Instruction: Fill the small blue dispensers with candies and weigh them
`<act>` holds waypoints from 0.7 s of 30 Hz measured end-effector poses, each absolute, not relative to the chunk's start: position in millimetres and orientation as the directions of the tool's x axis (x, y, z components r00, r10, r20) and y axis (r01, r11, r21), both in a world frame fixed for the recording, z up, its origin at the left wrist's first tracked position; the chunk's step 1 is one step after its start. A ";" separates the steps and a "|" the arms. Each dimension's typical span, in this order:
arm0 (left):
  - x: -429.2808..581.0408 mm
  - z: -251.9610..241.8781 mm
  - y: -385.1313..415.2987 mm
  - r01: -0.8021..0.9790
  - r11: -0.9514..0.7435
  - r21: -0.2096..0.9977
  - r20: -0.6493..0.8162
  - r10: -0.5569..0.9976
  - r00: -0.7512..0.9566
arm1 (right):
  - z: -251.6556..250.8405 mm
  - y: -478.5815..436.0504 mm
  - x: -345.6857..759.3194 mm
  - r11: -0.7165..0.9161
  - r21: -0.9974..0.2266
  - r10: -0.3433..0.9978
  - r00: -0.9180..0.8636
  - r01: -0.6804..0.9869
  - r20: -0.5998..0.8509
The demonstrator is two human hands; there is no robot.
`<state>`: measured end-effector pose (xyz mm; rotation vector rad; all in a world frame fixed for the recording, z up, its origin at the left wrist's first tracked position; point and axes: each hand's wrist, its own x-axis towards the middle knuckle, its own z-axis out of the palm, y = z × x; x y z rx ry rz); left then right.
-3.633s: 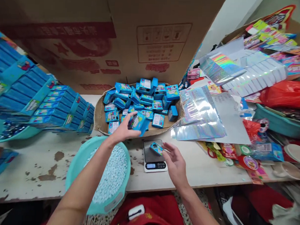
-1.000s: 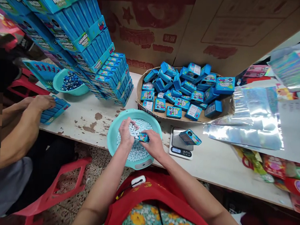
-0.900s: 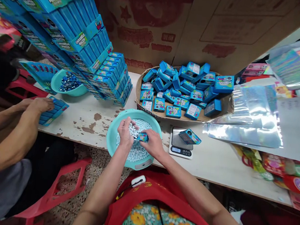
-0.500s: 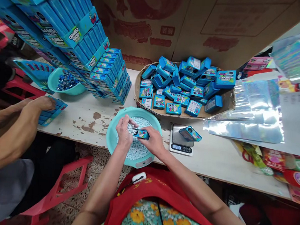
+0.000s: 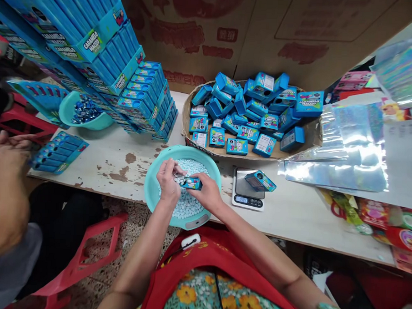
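Note:
In my right hand point(image 5: 207, 192) is a small blue candy box point(image 5: 194, 183), tipped on its side with its open end toward my left hand point(image 5: 169, 182). The fingers of my left hand curl around some small pale candies at that opening. Both hands are over a turquoise basin point(image 5: 152, 181) filled with many loose pale candies point(image 5: 190, 209). To the right, another blue box point(image 5: 261, 180) leans tilted on a digital scale point(image 5: 239, 185) with a lit display.
A cut-down cardboard tray point(image 5: 277, 153) of jumbled blue boxes stands behind the scale. Stacked display packs point(image 5: 143, 95) rise at the left. A co-worker's hand point(image 5: 13, 150) is near a row of boxes point(image 5: 61, 150). Shiny plastic sheets point(image 5: 338, 174) lie at the right.
Fewer candies show in my left hand, which stays at the box opening. The co-worker's hand has drawn back left from the row of boxes. The view has shifted slightly.

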<state>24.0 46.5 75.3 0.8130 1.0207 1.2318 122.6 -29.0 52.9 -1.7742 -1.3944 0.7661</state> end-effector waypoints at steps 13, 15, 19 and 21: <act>-26.0 39.5 70.4 0.360 0.121 0.925 -0.231 0.932 0.280 | 63.5 -49.1 147.6 -0.069 -0.929 0.942 0.329 0.364 0.059; -33.2 16.1 65.5 0.662 0.032 0.749 -0.307 0.902 0.303 | 65.5 -54.3 154.6 -0.070 -0.935 0.932 0.357 0.348 0.063; -11.1 -20.9 32.0 0.965 -0.093 0.245 -0.315 0.934 0.170 | 65.2 -55.2 157.2 -0.057 -0.937 0.918 0.388 0.344 0.087; 5.5 -30.1 15.9 0.971 -0.159 0.177 -0.331 0.920 0.211 | 64.2 -53.3 153.9 -0.051 -0.940 0.910 0.404 0.338 0.096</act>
